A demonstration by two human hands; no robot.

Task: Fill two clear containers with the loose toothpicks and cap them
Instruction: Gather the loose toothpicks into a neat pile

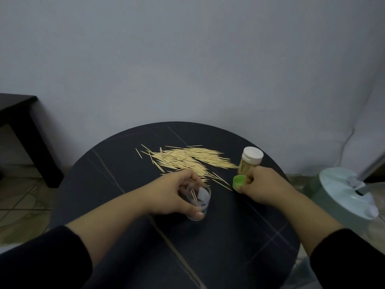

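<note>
Now the left hand (179, 191) wraps a nearly empty clear plastic container (198, 200) at six o'clock on the round dark counter (125, 163). Pale loose wooden toothpicks (187, 158) lie at twelve. At three, the right hand (258, 184) pinches a small green cap (239, 182) beside a full white-capped container (251, 161). Filling comes next, likely requiring the cap set down.

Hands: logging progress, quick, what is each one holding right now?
Left hand: closed on clear container.
Right hand: closed on green cap.
</note>
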